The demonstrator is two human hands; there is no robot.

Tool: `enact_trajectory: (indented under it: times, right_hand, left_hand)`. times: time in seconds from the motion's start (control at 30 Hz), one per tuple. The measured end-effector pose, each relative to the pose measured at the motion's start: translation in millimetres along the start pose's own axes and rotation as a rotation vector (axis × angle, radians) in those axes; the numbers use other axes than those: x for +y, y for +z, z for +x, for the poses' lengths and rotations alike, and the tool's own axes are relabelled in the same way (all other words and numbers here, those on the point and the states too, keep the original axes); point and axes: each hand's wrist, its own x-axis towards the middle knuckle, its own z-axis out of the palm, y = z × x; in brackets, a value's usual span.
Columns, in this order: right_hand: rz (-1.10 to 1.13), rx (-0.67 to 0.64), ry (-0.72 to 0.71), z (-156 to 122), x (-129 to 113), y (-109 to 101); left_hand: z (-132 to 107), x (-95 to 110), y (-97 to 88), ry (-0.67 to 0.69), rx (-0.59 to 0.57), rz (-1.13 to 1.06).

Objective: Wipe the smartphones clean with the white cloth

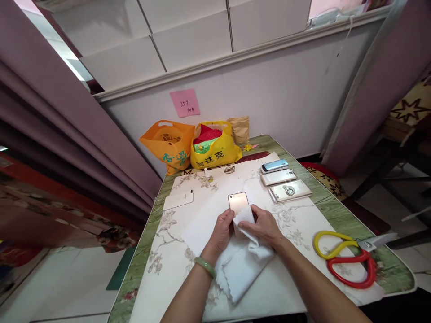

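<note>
A gold smartphone (238, 201) is held back side up over the middle of the table. My left hand (222, 231) is closed around its left edge; a green bangle (205, 268) circles that wrist. On the phone's right side, my right hand (266, 226) grips a white cloth (245, 215), thumb pressing it against the phone's back. The cloth's lower folds hang down onto the table, and the phone's lower part is hidden by cloth and fingers.
Three phones lie at right: a blue one (275, 165), a silver one (278, 177) and one with a ring holder (290, 191). A white phone (179, 199) lies left. Scissors (346, 258) sit near the right edge. An orange bag (171, 148), yellow bag (217, 150) and small bottle (208, 175) stand behind.
</note>
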Motion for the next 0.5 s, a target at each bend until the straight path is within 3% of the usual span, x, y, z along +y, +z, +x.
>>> enact_trajectory:
  times: [0.27,0.5]
  right_hand:
    - [0.033,0.144,0.071,3.1,9.0,10.1]
    - [0.071,0.067,0.006,0.5,6.3,6.7]
  left_hand:
    - [0.7,0.2,-2.6,-0.043,0.005,0.044]
    - [1.5,-2.2,-5.9,-0.030,-0.043,0.044]
